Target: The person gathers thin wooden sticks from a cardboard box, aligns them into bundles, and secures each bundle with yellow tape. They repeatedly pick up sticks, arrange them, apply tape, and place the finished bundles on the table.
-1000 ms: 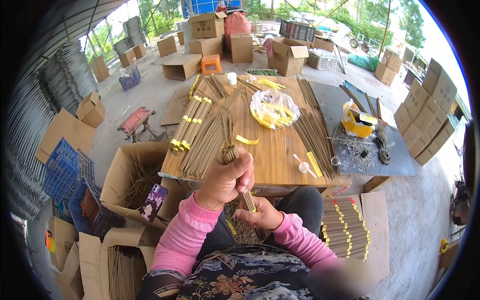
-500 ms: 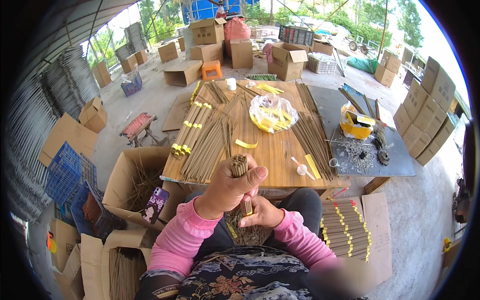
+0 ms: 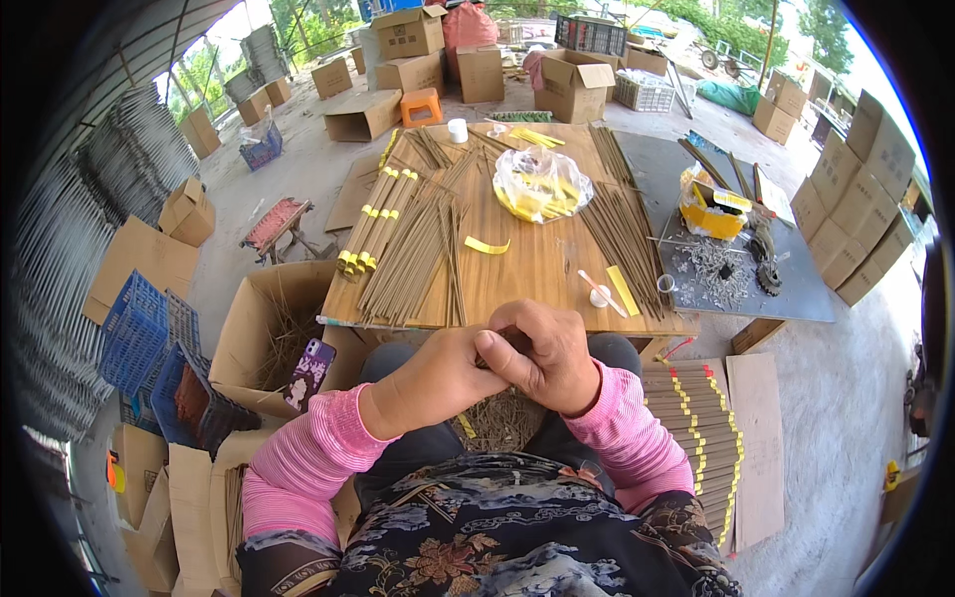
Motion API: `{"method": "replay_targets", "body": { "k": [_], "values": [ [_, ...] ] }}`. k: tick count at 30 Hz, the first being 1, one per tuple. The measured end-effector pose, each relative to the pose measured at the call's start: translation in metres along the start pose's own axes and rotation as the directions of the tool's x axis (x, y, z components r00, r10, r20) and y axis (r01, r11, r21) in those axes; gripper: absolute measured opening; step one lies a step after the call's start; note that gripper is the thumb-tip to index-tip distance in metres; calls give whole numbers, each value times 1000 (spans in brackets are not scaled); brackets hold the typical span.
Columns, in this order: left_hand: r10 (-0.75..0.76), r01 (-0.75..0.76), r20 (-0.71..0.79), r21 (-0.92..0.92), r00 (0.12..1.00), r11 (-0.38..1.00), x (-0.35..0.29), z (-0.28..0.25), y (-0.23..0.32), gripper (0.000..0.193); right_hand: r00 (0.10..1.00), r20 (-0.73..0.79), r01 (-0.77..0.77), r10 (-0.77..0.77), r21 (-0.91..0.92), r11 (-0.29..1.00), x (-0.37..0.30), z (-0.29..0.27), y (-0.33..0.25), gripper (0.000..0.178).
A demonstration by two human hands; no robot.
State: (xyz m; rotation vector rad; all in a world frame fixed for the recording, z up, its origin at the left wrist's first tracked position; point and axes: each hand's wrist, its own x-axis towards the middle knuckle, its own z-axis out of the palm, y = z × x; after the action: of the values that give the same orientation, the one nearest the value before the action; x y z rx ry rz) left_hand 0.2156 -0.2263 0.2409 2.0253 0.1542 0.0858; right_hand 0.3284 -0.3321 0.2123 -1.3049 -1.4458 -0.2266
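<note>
My left hand (image 3: 438,376) and my right hand (image 3: 545,356) are closed together in front of the table's near edge. Between them is a bundle of thin brown sticks, which look like incense sticks; the fingers hide nearly all of it. The right hand's fingers curl over the top, its thumb against the left hand. On the wooden table (image 3: 557,289) ahead lie loose brown sticks (image 3: 413,264) and several finished bundles (image 3: 376,221) with yellow bands. A curved yellow paper strip (image 3: 486,246) is nearest beyond the hands.
A plastic bag of yellow strips (image 3: 542,186) and a small white cup (image 3: 599,297) stand on the table. Left is an open carton (image 3: 249,328) with a phone (image 3: 309,373) at its edge. Banded bundles (image 3: 696,438) lie on cardboard to the right, below a grey side table (image 3: 796,298).
The right hand has moved up from the bundle's lower end to its top. The bundle's upright end, visible before, is now covered by the fingers. The view has tilted down slightly.
</note>
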Motion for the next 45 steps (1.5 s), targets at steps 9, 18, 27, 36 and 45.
{"method": "replay_targets", "body": {
  "k": [9,18,27,36,45],
  "values": [
    [-183,314,288,-519,940,795,-27,-3,-24,24,955,45,-295,293,256,921,-35,21,5,13],
    [-195,318,266,-576,944,753,-38,-2,-49,32,871,254,-491,421,434,755,-39,39,23,15],
    [-238,342,245,-654,940,675,-36,-16,-76,33,806,469,-591,362,600,539,-46,52,50,35],
    [-367,334,110,-701,924,630,-32,-40,-117,31,746,355,-666,564,407,625,-8,73,116,21],
    [-477,334,18,-738,879,587,-28,-73,-154,30,759,208,-380,616,-627,680,17,129,292,29]
  ]
}}
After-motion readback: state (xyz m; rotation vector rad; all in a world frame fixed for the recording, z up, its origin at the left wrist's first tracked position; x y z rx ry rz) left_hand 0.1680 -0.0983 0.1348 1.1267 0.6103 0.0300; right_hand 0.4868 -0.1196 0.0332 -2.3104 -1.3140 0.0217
